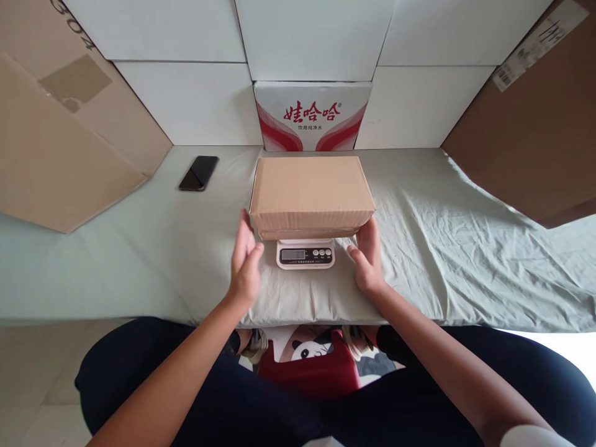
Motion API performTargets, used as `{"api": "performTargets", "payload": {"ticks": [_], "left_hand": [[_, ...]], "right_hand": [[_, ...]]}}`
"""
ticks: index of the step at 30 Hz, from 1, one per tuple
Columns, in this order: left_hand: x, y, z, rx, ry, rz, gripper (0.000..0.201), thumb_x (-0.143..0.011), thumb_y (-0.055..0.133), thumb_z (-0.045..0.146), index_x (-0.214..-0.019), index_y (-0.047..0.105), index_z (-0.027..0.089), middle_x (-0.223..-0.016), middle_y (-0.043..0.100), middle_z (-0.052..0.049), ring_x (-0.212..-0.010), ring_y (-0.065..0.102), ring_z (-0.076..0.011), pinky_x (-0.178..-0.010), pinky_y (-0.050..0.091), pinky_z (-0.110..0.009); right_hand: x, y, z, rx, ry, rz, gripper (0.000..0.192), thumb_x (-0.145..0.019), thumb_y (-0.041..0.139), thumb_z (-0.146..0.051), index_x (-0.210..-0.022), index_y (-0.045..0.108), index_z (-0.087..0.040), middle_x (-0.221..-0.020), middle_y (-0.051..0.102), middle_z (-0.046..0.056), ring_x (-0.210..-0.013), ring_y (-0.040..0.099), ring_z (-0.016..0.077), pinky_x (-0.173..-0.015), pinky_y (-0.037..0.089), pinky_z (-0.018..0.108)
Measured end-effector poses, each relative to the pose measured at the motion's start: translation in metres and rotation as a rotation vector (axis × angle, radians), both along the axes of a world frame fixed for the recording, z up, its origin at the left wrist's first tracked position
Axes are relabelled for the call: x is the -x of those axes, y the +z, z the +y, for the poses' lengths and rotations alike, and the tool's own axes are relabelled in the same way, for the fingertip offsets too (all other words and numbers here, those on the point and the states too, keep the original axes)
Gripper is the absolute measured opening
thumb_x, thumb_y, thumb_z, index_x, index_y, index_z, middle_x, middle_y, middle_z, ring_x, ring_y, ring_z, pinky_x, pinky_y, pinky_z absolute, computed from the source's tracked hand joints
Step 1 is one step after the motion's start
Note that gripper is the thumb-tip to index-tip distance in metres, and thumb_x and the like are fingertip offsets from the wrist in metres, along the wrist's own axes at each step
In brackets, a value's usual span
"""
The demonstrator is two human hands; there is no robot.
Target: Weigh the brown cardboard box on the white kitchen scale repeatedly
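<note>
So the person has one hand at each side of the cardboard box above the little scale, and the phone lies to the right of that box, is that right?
Not quite: the head view shows the phone to the left of the cardboard box. The left hand and right hand are at its sides, above the scale.

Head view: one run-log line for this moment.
brown rectangular cardboard box: over white plastic digital scale; left hand: open, beside box's left; right hand: open, beside box's right; contact: unclear
</note>
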State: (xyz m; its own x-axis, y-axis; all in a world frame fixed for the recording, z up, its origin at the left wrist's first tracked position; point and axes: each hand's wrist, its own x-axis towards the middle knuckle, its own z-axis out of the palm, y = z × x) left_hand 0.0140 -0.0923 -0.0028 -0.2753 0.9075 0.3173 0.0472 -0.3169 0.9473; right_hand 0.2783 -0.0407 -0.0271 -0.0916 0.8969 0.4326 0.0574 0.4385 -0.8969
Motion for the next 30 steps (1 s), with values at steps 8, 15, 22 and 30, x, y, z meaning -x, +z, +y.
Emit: {"api": "performTargets", "payload": {"ticks": [8,15,22,30], "left_hand": [[0.024,0.007,0.013,0.013,0.106,-0.215,0.051,-0.100,0.053,0.042,-0.151,0.056,0.041,-0.171,0.042,0.008,-0.164,0.028,-0.0211,-0.136,0.023,-0.040],[-0.004,0.004,0.008,0.095,-0.105,-0.137,0.053,-0.102,0.049,0.053,-0.150,0.057,0.032,-0.164,0.054,-0.003,-0.160,0.039,-0.0252,-0.132,0.034,-0.041],[-0.002,0.003,0.010,0.083,-0.112,-0.184,0.047,-0.101,0.053,0.047,-0.144,0.062,0.030,-0.156,0.061,-0.004,-0.153,0.049,-0.0245,-0.128,0.039,-0.041],[-0.002,0.008,0.009,0.089,-0.068,-0.205,0.049,-0.099,0.057,0.048,-0.144,0.063,0.030,-0.161,0.057,-0.006,-0.155,0.046,-0.0266,-0.129,0.036,-0.043]], "right_hand": [[-0.001,-0.001,0.003,0.075,-0.005,0.116,0.068,-0.096,0.056,-0.053,-0.160,0.032,-0.044,-0.175,0.033,-0.004,-0.166,0.028,0.0287,-0.138,0.022,0.063],[0.003,0.007,-0.004,0.029,0.047,0.029,0.067,-0.095,0.059,-0.057,-0.157,0.043,-0.035,-0.164,0.049,0.005,-0.154,0.046,0.0339,-0.131,0.037,0.059],[0.003,0.005,-0.003,0.026,0.028,0.024,0.068,-0.094,0.060,-0.060,-0.154,0.046,-0.032,-0.161,0.052,0.009,-0.151,0.047,0.0363,-0.129,0.039,0.060],[0.003,0.005,-0.002,0.010,0.001,0.043,0.064,-0.093,0.062,-0.056,-0.151,0.047,-0.034,-0.155,0.056,0.008,-0.151,0.046,0.0362,-0.129,0.037,0.063]]}}
